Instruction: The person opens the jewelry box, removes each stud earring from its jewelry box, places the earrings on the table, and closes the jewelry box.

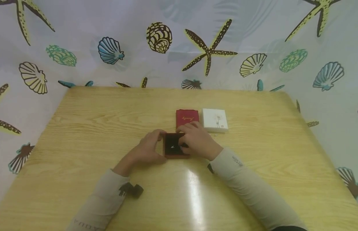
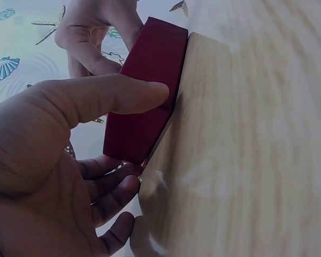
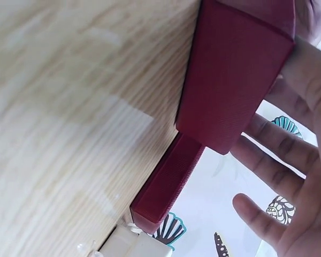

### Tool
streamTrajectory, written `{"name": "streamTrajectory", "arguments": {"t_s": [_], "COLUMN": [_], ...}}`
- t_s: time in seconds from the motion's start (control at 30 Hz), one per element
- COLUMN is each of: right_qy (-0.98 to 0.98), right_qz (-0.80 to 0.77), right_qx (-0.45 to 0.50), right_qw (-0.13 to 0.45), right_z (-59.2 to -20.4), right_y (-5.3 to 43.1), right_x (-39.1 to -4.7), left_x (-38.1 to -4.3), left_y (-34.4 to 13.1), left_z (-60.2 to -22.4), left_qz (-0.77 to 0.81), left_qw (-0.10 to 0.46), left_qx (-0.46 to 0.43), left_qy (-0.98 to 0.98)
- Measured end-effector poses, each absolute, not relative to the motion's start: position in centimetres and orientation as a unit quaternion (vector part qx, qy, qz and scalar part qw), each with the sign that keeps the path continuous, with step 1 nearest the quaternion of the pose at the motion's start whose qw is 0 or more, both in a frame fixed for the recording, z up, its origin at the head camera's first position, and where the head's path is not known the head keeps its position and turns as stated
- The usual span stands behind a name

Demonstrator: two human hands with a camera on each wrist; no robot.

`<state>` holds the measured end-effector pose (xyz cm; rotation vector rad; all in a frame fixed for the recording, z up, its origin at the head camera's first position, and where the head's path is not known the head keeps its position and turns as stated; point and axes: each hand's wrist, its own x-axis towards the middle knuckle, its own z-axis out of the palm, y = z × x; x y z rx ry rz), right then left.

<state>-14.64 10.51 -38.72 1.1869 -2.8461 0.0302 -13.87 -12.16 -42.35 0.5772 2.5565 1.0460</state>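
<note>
A small dark red jewelry box (image 1: 177, 157) sits on the table with its black insert facing up. One star-shaped earring (image 1: 172, 147) shows on the insert's left half. My left hand (image 1: 148, 149) grips the box from the left, its thumb (image 2: 142, 96) on the near wall and its fingers round the far side. Over the right half bends my right hand (image 1: 200, 141), thumb and a fingertip pinching a second star earring (image 1: 180, 147). Its other fingers (image 3: 267, 166) spread out behind the box and touch its far edge. The hand covers the box's right side.
Just behind the box lies a red lid (image 1: 187, 116) with gold lettering. To its right is a white box (image 1: 214, 118) with a flower print. Tiny clear pieces (image 1: 215, 135) lie in front of the white box. A shell-patterned curtain (image 1: 124, 73) borders the wooden table (image 1: 109, 109).
</note>
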Motion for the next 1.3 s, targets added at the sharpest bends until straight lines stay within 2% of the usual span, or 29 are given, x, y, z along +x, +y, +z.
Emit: {"name": "streamTrajectory", "arguments": {"t_s": [0.6, 0.87, 1.3], "right_qy": [-0.915, -0.925, -0.941], "right_qz": [0.067, 0.088, 0.082], "right_qx": [0.391, 0.362, 0.324], "right_qw": [0.079, 0.069, 0.059], "right_z": [-38.0, -37.3, -38.3], "right_y": [12.0, 13.8, 17.8], "right_x": [-15.0, -15.3, -15.4], "left_x": [-13.7, -13.8, -13.6], "left_y": [-12.2, -12.2, -12.1], "left_z": [-42.5, -42.5, -42.2], "left_qz": [0.369, 0.377, 0.375], "left_qw": [0.163, 0.164, 0.171], "left_qx": [0.193, 0.192, 0.185], "left_qy": [0.894, 0.891, 0.892]}}
